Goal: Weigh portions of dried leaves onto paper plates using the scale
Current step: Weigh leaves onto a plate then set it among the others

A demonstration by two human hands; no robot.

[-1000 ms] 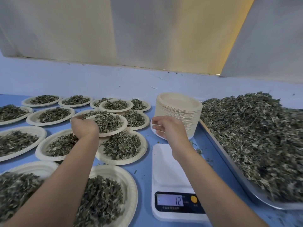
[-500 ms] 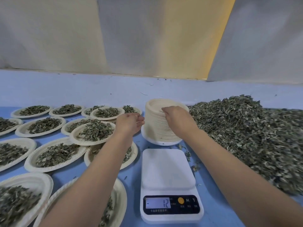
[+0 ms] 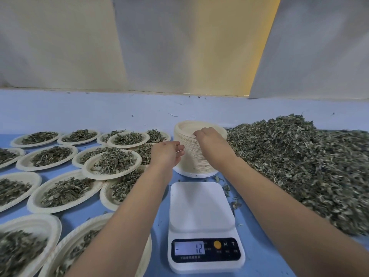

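So the left hand [image 3: 167, 154] has let go of the filled plate [image 3: 113, 162] it was parking on the left a second ago and swung over to the stack of plates [image 3: 191, 162]. It's now just beside the stack's left side, fingers loose and spread, holding nothing. I can't tell if it actually touches. The right hand [image 3: 209, 140] has climbed from the stack's front to its top, with the fingers curled over the near rim of the top plate [image 3: 185, 126] and gripping it as far as I can see.

My read is that one portion is done and a fresh plate is being peeled off for the next.

The scale [image 3: 201, 204] sits at the table's near edge with a bare platform, and its display [image 3: 189, 248] reads minus 12. That probably means it was zeroed with a plate on, so a new plate should bring it back.

Containers:
- Filled plates cover the left half of the table [image 3: 259, 246], each with a heap of dried leaves, and some overlap their neighbours.
- The empty stack stands just behind the scale.
- The big loose pile of leaves [image 3: 299, 166] runs along the right edge, with a few crumbs between it and the scale.
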